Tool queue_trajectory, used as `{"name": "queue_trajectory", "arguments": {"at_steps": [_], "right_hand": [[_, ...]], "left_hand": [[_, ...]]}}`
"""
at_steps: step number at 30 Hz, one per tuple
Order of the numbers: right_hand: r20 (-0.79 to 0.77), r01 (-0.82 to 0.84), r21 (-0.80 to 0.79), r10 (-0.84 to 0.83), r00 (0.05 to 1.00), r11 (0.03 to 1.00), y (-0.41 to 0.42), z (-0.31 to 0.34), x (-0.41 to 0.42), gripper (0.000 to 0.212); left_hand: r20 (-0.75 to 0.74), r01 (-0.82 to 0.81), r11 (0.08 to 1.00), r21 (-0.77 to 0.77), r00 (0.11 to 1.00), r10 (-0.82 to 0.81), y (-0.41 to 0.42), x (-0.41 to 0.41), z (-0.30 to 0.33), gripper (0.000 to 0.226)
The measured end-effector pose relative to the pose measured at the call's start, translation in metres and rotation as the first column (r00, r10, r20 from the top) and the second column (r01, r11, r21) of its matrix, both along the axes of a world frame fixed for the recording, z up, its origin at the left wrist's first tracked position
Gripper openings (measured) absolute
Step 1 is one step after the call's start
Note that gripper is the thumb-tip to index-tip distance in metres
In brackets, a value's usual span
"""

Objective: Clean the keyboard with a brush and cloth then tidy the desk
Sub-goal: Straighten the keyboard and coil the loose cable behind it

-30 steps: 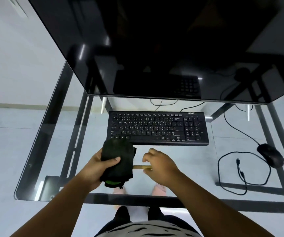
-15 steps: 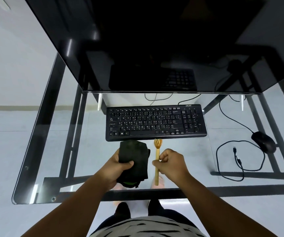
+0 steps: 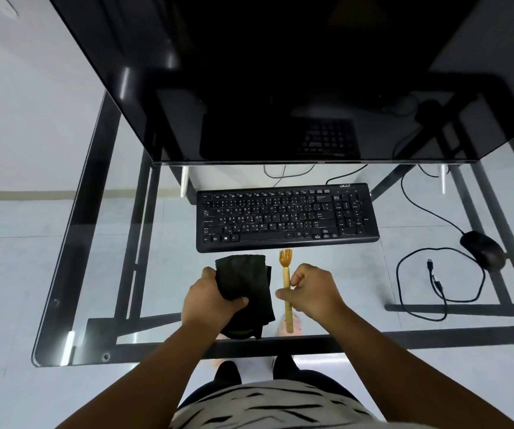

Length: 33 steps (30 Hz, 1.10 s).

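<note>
A black keyboard [image 3: 286,216] lies on the glass desk [image 3: 101,274], below the monitor. My left hand [image 3: 209,300] grips a folded dark cloth [image 3: 245,284] just in front of the keyboard's left half. My right hand [image 3: 313,289] holds a slim wooden brush [image 3: 286,274] by the middle of its handle. The brush stands lengthwise, bristles pointing at the keyboard's front edge and a little short of it. Both hands hover close together over the desk's near middle.
A large dark monitor [image 3: 280,78] overhangs the back of the desk. A black mouse [image 3: 483,249] sits at the right with its cord, and a loose coiled cable [image 3: 435,286] lies beside it. The desk's front edge [image 3: 187,351] runs just below my hands.
The brush has swung from lying sideways under my right hand to pointing bristles-first at the keyboard. My left hand with the cloth has shifted right and slightly away from the keyboard.
</note>
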State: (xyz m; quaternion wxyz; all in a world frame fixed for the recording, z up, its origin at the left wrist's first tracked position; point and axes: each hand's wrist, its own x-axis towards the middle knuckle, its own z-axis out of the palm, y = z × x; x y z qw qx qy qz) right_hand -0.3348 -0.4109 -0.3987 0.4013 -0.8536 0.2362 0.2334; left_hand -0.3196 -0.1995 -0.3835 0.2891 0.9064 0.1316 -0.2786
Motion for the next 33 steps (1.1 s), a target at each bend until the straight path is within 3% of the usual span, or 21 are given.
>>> {"name": "queue_trajectory", "arguments": {"at_steps": [4,10,17,19,24,28,30,33], "right_hand": [[-0.013,0.004,-0.015,-0.005,1.0,1.0,-0.001,0.0,0.0,0.043],[0.175,0.124,-0.098,-0.106,0.979,0.987,-0.022,0.011,0.018,0.036],[0.493,0.357,-0.029,-0.298,0.818,0.934,-0.057,0.033,0.078,0.014],[0.511,0.38,-0.049,-0.304,0.804,0.923,-0.071,0.035,0.093,0.02],[0.324,0.319,-0.27,-0.226,0.919,0.908,-0.108,0.03,0.115,0.049],[0.155,0.384,-0.311,-0.353,0.923,0.869,-0.127,0.026,0.115,0.057],[0.079,0.41,-0.325,-0.408,0.91,0.852,-0.134,0.02,0.11,0.055],[0.049,0.381,-0.3,-0.385,0.922,0.874,-0.139,0.015,0.109,0.033]], "left_hand": [[0.018,-0.05,0.999,0.021,0.999,0.05,0.006,0.002,0.002,0.08],[0.193,-0.302,0.944,-0.134,0.926,0.324,0.009,0.03,0.014,0.053],[0.201,-0.337,0.924,-0.178,0.907,0.37,0.007,0.083,0.018,0.066],[0.148,-0.355,0.917,-0.181,0.912,0.382,0.005,0.096,0.02,0.07],[0.061,-0.388,0.897,-0.211,0.911,0.408,0.002,0.116,0.02,0.069],[0.041,-0.441,0.873,-0.207,0.888,0.458,-0.002,0.119,0.02,0.063],[0.036,-0.451,0.875,-0.174,0.885,0.464,-0.002,0.119,0.018,0.05],[0.035,-0.455,0.875,-0.168,0.884,0.466,-0.003,0.12,0.012,0.029]]}}
